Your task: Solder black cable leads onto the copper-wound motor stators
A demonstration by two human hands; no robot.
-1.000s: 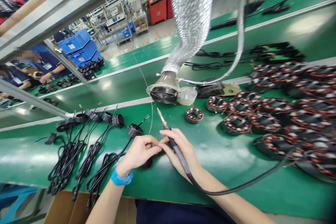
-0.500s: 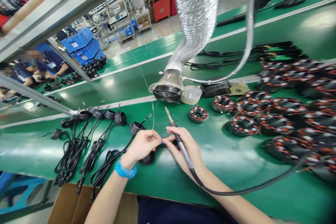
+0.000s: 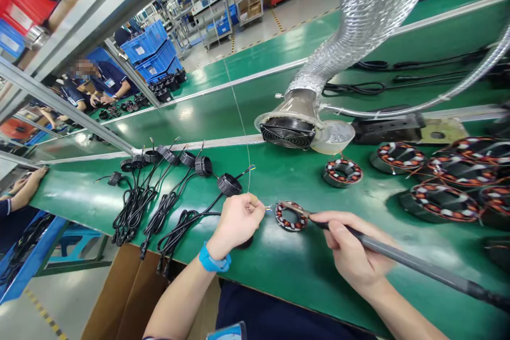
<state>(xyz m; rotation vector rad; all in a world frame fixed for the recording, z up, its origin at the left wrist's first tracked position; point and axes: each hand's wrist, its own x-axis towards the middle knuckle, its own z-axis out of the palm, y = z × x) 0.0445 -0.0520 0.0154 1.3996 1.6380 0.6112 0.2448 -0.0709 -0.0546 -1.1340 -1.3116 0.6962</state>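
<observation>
My left hand (image 3: pixel 239 217) is closed in a pinch on thin coloured wires (image 3: pixel 268 209), whose bare ends point right. A thin strand of solder (image 3: pixel 248 170) runs down from above to these fingers. My right hand (image 3: pixel 358 247) grips a soldering iron (image 3: pixel 402 259) like a pen. Its tip reaches left over the top of a copper-wound stator ring (image 3: pixel 290 227) lying between my hands; whether it touches the ring, I cannot tell. Under my left wrist a black round part (image 3: pixel 245 243) is mostly hidden.
Black cables (image 3: pixel 175 199) with round caps (image 3: pixel 229 184) lie on the left. Several stator rings (image 3: pixel 442 210) stand on the right, and a single one (image 3: pixel 342 180) nearer the middle. A fume extractor (image 3: pixel 289 130) with foil duct hangs behind. Co-workers (image 3: pixel 109 79) sit far left.
My right hand has moved away from my left hand and swung the iron from pointing upward to pointing left over the stator ring, now visible. My left hand keeps its pinch. The view has shifted.
</observation>
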